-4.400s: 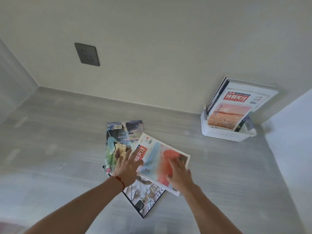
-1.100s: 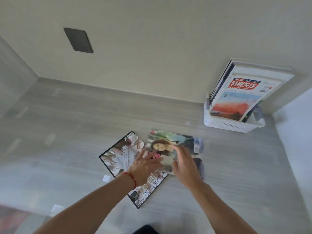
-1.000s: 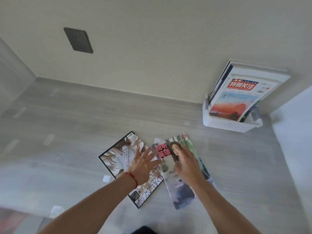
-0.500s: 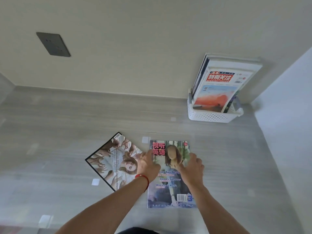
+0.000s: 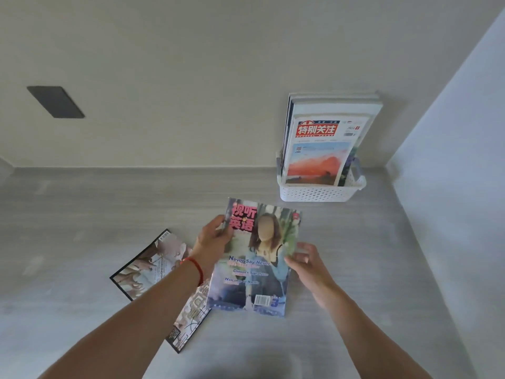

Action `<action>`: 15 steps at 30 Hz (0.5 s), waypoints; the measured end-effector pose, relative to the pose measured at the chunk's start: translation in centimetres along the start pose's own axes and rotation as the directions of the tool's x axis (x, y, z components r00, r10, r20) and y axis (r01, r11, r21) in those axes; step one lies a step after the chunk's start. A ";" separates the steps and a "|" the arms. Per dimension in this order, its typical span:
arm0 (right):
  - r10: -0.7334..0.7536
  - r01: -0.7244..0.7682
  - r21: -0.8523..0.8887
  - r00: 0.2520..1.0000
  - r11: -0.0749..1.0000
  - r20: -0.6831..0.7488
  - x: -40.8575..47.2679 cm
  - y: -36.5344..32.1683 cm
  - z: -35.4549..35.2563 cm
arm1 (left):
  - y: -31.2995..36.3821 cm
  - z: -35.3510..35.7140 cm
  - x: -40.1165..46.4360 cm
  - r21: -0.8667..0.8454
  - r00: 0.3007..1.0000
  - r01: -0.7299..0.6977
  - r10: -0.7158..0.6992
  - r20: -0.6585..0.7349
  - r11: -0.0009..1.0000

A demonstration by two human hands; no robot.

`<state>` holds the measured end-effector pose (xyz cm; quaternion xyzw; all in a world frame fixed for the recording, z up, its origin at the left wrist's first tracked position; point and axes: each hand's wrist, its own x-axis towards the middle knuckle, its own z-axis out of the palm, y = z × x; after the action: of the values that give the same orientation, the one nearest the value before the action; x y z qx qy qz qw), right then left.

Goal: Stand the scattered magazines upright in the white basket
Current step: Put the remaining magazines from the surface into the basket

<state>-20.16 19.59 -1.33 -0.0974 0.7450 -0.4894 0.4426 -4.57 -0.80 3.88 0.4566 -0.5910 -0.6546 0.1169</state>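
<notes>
bare floor (image 5: 341, 255) toward white basket (image 5: 317, 193), upright magazines (image 5: 322, 143) filling it

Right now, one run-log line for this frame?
phase: lifting magazine | left hand: grips top-left edge | right hand: at right edge | basket: magazines upright | floor: one magazine left

My grey wood-grain tabletop (image 5: 82, 203) carries a black-edged magazine (image 5: 142, 266) lying flat at about seven o'clock, and the white perforated basket (image 5: 317, 193) standing at one o'clock.
</notes>
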 end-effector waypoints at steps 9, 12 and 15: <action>-0.464 0.457 -0.080 0.870 0.886 -0.167 3.8 -11.2 -9.1 | 10.6 5.5 3.4 -0.006 0.950 -0.301 0.299 -0.091 0.954; -0.613 0.601 -0.129 0.757 0.789 -0.225 4.6 -16.0 -12.3 | 13.5 7.6 4.5 0.255 0.916 -0.339 0.380 -0.131 0.905; -0.710 0.682 -0.206 0.651 0.702 -0.269 5.6 -19.6 -14.9 | 16.5 9.8 5.6 0.396 0.821 -0.441 0.540 -0.184 0.806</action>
<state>-40.42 16.07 13.43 -0.3118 0.7335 -0.5978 0.0858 -21.26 -2.71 14.67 0.3895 -0.7686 -0.4172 0.2889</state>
